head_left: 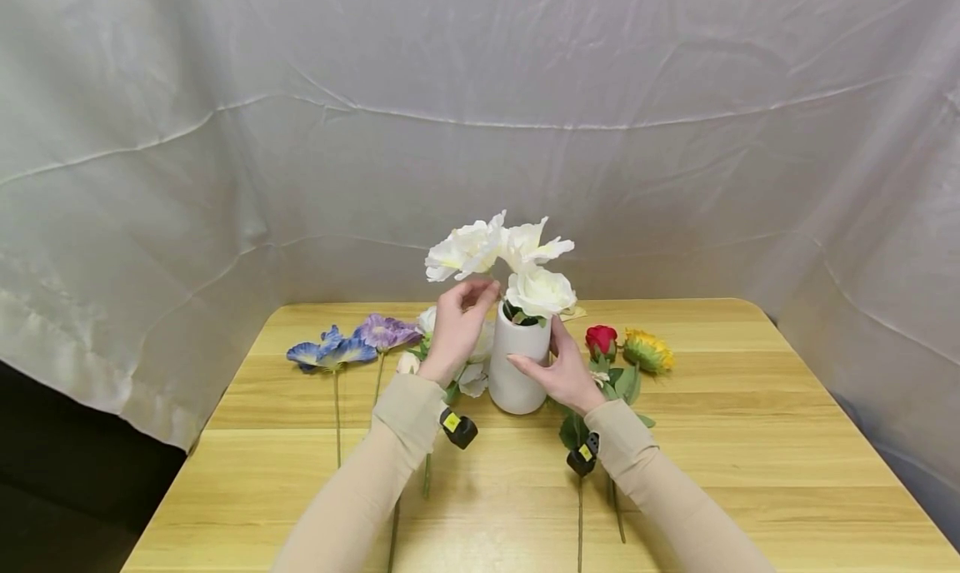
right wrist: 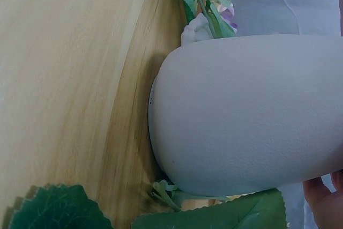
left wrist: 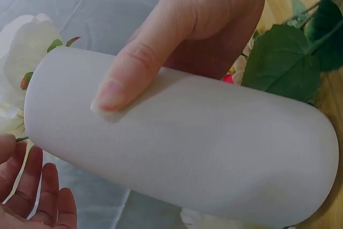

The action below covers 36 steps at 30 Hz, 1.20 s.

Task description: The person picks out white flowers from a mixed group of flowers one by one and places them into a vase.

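A white vase [head_left: 519, 369] stands on the wooden table. My right hand [head_left: 564, 371] holds it from the right side, its thumb across the front, as the left wrist view also shows. At the vase's mouth, my left hand [head_left: 463, 319] pinches a thin green stem [left wrist: 21, 139] between thumb and fingers. Above the hands are two ruffled white flowers [head_left: 468, 248] with pale yellow centres. A white rose [head_left: 542, 291] sits low at the rim, its green sepals showing. Inside the vase, the lower stems are hidden by its wall.
Left on the table lie a blue flower [head_left: 332, 352] and a purple flower [head_left: 386, 331], with white blooms [head_left: 474, 377] beside the vase. To the right lie a red rose [head_left: 602, 340] and a yellow sunflower [head_left: 648, 352] with leafy stems. A grey cloth [head_left: 525, 123] hangs behind.
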Each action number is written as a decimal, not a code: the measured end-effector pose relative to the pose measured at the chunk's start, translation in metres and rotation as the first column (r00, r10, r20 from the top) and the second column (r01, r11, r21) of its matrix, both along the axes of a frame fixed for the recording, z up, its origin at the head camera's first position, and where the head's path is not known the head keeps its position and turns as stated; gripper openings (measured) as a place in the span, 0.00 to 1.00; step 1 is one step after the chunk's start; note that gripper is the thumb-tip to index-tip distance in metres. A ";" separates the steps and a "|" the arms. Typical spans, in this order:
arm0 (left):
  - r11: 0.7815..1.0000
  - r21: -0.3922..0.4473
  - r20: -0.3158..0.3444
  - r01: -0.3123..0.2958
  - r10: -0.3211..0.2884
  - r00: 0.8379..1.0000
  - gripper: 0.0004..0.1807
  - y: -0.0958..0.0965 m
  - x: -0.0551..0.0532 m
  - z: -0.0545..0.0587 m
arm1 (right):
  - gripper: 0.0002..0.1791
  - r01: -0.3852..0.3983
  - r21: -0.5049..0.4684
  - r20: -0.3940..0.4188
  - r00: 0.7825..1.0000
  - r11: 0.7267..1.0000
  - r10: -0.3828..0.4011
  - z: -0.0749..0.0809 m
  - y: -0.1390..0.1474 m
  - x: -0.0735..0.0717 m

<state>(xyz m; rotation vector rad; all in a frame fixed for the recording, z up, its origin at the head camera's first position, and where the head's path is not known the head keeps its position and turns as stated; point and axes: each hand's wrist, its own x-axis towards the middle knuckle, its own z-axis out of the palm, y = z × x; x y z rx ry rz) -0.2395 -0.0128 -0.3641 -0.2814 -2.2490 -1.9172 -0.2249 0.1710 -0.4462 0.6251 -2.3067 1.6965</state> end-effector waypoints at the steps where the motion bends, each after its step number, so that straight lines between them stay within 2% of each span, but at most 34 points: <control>1: 1.000 0.009 0.005 -0.003 0.003 1.000 0.16 0.000 0.000 0.000 | 0.41 0.000 0.001 -0.001 1.000 1.000 0.000 0.000 0.000 0.000; 10: 1.000 0.025 -0.011 -0.016 0.016 1.000 0.15 0.004 -0.003 0.001 | 0.41 0.000 0.004 0.002 1.000 1.000 0.000 0.001 -0.001 0.000; 14: 1.000 -0.010 -0.012 -0.005 0.005 1.000 0.14 0.002 -0.005 0.003 | 0.41 -0.001 0.004 0.003 1.000 1.000 0.001 0.001 -0.001 0.000; 20: 0.990 -0.128 0.013 0.059 -0.057 0.998 0.14 0.000 -0.007 0.005 | 0.40 -0.003 0.004 0.005 1.000 1.000 0.003 0.000 0.000 0.000; 25: 0.987 -0.121 0.045 0.102 -0.097 0.994 0.15 -0.002 -0.007 0.002 | 0.40 -0.006 0.005 0.003 1.000 1.000 0.006 -0.001 -0.001 0.000; 29: 0.991 -0.066 0.086 0.112 -0.106 0.991 0.20 -0.004 -0.004 -0.001 | 0.41 -0.005 0.008 -0.006 1.000 1.000 0.005 -0.001 -0.001 0.000; 36: 0.994 -0.015 0.161 0.112 -0.108 0.981 0.38 -0.007 0.001 -0.007 | 0.41 -0.005 0.009 -0.006 1.000 1.000 0.005 -0.001 -0.001 0.000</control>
